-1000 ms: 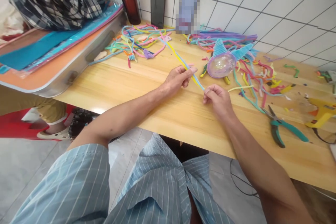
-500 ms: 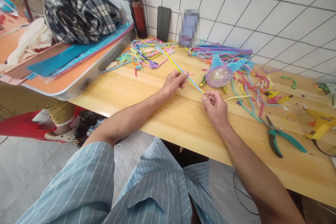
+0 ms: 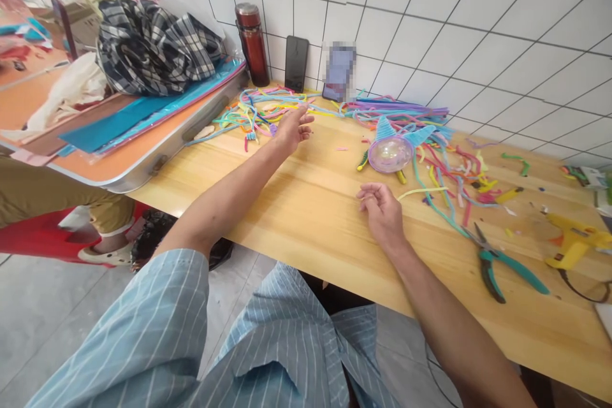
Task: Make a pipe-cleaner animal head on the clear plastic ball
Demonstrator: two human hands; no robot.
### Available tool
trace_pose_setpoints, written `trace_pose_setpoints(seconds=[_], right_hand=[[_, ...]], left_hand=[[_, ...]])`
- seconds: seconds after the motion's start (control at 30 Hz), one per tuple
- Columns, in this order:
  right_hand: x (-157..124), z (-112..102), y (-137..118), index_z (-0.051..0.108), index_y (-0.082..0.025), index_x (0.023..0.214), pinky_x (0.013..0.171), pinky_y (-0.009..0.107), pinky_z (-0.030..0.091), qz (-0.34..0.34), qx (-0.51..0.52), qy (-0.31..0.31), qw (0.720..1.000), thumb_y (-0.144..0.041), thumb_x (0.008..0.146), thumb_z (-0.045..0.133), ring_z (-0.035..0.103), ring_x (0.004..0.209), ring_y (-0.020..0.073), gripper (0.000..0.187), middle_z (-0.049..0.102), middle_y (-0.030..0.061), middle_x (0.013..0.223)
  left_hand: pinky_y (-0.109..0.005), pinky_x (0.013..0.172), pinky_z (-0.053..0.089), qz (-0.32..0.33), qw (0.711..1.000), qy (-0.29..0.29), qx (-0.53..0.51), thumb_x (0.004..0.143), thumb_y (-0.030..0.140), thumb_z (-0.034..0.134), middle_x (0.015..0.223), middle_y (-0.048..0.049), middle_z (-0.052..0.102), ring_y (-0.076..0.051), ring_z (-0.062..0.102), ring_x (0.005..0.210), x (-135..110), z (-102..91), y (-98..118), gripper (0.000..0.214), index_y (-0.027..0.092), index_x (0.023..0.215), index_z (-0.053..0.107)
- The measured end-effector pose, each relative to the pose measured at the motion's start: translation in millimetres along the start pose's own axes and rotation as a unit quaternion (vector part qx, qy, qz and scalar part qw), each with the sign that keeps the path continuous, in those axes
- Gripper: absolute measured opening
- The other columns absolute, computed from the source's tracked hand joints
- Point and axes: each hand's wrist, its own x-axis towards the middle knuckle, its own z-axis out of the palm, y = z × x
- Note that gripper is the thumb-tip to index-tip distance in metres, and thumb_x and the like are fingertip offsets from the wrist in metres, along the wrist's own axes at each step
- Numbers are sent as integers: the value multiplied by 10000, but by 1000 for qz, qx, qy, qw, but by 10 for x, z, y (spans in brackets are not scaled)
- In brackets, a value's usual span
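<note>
My left hand (image 3: 292, 130) is stretched over the right edge of a loose pile of coloured pipe cleaners (image 3: 253, 109), fingers extended and apart, nothing visible in them. My right hand (image 3: 381, 209) hovers low over the table, fingers curled in and nothing showing between them. Close by its right side lies a pale yellow pipe cleaner (image 3: 423, 191). Beyond that hand sits a clear, shiny dome (image 3: 391, 154) with a purple rim and two blue ear-like triangles (image 3: 384, 128) made of pipe cleaner.
A bundle of pipe cleaners (image 3: 406, 108) lies along the tiled wall, with scraps (image 3: 463, 169) to the right. Pliers (image 3: 495, 261) and a yellow glue gun (image 3: 576, 239) lie on the right. A thermos (image 3: 253, 44), two phones (image 3: 296, 64) and a case (image 3: 138, 169) stand leftward.
The blue and yellow pipe cleaners held between both hands have left them. My left hand has moved away and left toward the pile and opened. The right hand stays near its place.
</note>
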Motion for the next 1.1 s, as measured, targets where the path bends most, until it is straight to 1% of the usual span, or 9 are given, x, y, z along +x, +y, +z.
trace_pose_setpoints(seconds=[0.07, 0.13, 0.23, 0.33, 0.4, 0.53, 0.73, 0.93, 1.1], right_hand=[[-3, -10, -9, 655, -235, 969, 620, 306, 505, -7, -11, 11, 1000, -357, 904, 556, 609, 591, 139, 170, 702, -11, 811], [-9, -17, -16, 659, -238, 920, 607, 301, 487, -12, -24, 9, 1000, -321, 894, 537, 598, 582, 144, 150, 650, -31, 728], [-22, -21, -17, 672, -238, 900, 592, 296, 472, -15, -35, 3, 999, -301, 900, 526, 586, 569, 149, 159, 599, -47, 659], [-50, -26, -6, 691, -235, 922, 595, 292, 477, -17, -37, 10, 999, -280, 931, 521, 592, 574, 148, 175, 600, -46, 669], [-83, -36, 4, 704, -234, 947, 604, 290, 487, -26, -45, 12, 999, -252, 959, 514, 598, 585, 145, 191, 613, -42, 689], [-162, -59, 11, 723, -239, 1012, 621, 282, 491, -83, -84, -7, 993, -172, 1005, 516, 605, 611, 138, 218, 646, -35, 731], [-174, -68, -15, 704, -240, 1051, 638, 253, 516, -157, -121, -24, 980, -56, 983, 503, 656, 657, 128, 281, 661, -40, 769], [-126, -62, -11, 705, -233, 1066, 652, 248, 545, -197, -160, -29, 967, -50, 975, 512, 677, 654, 132, 280, 681, -36, 776], [-137, -57, 7, 724, -258, 1059, 681, 284, 573, -215, -173, -49, 960, -96, 998, 518, 723, 694, 168, 270, 759, -7, 823]], left_hand=[[-219, 531, 404, 19, 999, 29, 25, 885, 548, 854, 910, 21, 711, -58, 537, 536, -63, -44, -105, 453, 228, 993, 552], [-226, 518, 376, 62, 995, 11, 80, 925, 488, 791, 933, 10, 714, -64, 517, 536, -219, -50, -290, 349, 220, 1003, 580], [-238, 578, 414, 146, 970, -106, 161, 915, 473, 754, 835, 3, 692, -88, 527, 590, -499, 0, -562, 309, 188, 912, 636], [-255, 704, 469, 215, 929, -194, 233, 928, 489, 715, 787, 2, 698, -122, 595, 712, -693, 44, -688, 315, 178, 880, 693], [-262, 684, 445, 214, 911, -216, 277, 953, 478, 668, 732, 7, 691, -124, 569, 685, -754, 42, -698, 321, 178, 845, 705], [-254, 637, 423, 185, 909, -206, 311, 979, 456, 647, 686, 22, 667, -113, 536, 634, -800, 3, -666, 324, 177, 829, 718], [-239, 669, 470, 185, 901, -214, 330, 1005, 381, 640, 783, -14, 767, -122, 641, 691, -835, -8, -650, 276, 173, 883, 774], [-235, 701, 496, 215, 883, -238, 342, 1025, 358, 631, 843, -44, 797, -130, 666, 726, -790, 0, -698, 273, 168, 914, 793], [-253, 735, 492, 227, 845, -269, 402, 1031, 356, 627, 866, -46, 792, -150, 685, 773, -741, 8, -731, 262, 185, 945, 805]])
